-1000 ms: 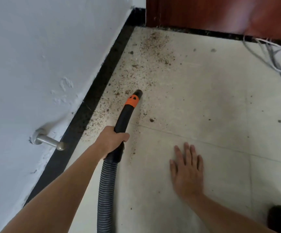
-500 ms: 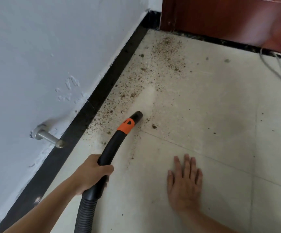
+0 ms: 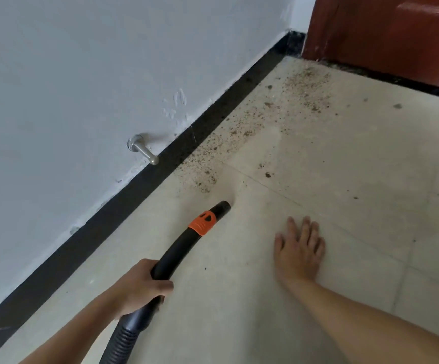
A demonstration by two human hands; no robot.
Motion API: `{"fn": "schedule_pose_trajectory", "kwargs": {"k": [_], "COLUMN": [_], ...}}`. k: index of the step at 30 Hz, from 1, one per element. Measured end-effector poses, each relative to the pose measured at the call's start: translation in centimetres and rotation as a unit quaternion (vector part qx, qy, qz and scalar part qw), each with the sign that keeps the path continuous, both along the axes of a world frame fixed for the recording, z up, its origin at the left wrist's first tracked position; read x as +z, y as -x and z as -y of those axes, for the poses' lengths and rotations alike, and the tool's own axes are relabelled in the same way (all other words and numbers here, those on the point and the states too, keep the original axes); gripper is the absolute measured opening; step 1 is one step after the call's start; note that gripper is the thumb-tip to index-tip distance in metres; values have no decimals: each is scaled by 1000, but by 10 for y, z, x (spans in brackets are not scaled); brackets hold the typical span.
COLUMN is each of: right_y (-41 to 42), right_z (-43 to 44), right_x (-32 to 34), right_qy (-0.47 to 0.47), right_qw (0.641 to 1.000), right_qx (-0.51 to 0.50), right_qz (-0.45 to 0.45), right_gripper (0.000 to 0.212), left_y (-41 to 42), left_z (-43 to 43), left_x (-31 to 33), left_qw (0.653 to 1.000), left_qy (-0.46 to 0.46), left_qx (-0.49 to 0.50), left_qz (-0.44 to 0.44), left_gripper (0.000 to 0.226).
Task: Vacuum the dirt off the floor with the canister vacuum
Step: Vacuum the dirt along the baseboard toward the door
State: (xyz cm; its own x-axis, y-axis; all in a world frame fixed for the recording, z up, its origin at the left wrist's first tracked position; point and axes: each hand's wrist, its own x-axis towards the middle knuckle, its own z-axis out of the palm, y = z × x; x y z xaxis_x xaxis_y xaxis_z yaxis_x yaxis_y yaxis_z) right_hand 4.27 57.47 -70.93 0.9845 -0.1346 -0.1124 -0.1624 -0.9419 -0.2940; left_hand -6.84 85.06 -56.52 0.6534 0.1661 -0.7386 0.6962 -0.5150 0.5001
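Observation:
My left hand [image 3: 144,287] grips the black curved handle of the vacuum hose [image 3: 184,248], which has an orange collar near its tip. The ribbed grey hose [image 3: 119,342] trails off the bottom edge. The open nozzle tip [image 3: 223,207] rests on the pale tiled floor [image 3: 344,179]. A band of brown dirt [image 3: 242,132] runs along the black baseboard up to the far corner, and a cleaner streak leads from the nozzle through it. My right hand [image 3: 299,248] lies flat on the floor, to the right of the nozzle. The canister is out of view.
A white wall [image 3: 68,88] with a black baseboard [image 3: 139,179] runs along the left. A metal door stopper [image 3: 144,152] sticks out of the wall just above the baseboard. A red-brown door [image 3: 386,40] closes off the far side.
The nozzle has been pulled back toward me along the dirt band, leaving a cleaner streak. The view has swung left. My right hand has stayed flat on the floor.

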Motion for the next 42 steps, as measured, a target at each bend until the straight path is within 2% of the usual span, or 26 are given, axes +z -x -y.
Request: {"fn": "schedule_pose_trajectory", "kwargs": {"k": [5, 10, 16, 25, 28, 32, 36, 42], "right_y": [-4, -7, 0, 2, 2, 0, 1, 1], "right_z": [31, 46, 52, 52, 54, 55, 53, 53], "right_x": [4, 0, -8, -9, -9, -8, -7, -3], "right_qy": [8, 15, 24, 42, 37, 40, 40, 20], "right_qw": [997, 993, 989, 988, 989, 989, 990, 990], "right_qx": [74, 112, 132, 131, 131, 130, 124, 129], "right_qz": [-1, 18, 68, 74, 66, 59, 52, 49], "right_gripper": [69, 67, 54, 52, 51, 52, 53, 52], "left_y": [-29, -92, -166, -254, -237, -172, -112, -99], "left_z": [27, 52, 76, 112, 96, 63, 50, 69], "left_x": [2, -2, -7, -21, -23, -23, -16, -23], "left_qw": [1000, 1000, 999, 996, 997, 998, 997, 997], "left_qy": [-16, -15, 9, 68, 68, 68, 81, 79], "left_qx": [-25, 5, 7, -3, -10, -5, -10, -27], "left_qz": [2, 20, 37, 52, 33, 16, -8, 7], "left_gripper": [12, 13, 35, 47, 40, 24, 28, 12]}}
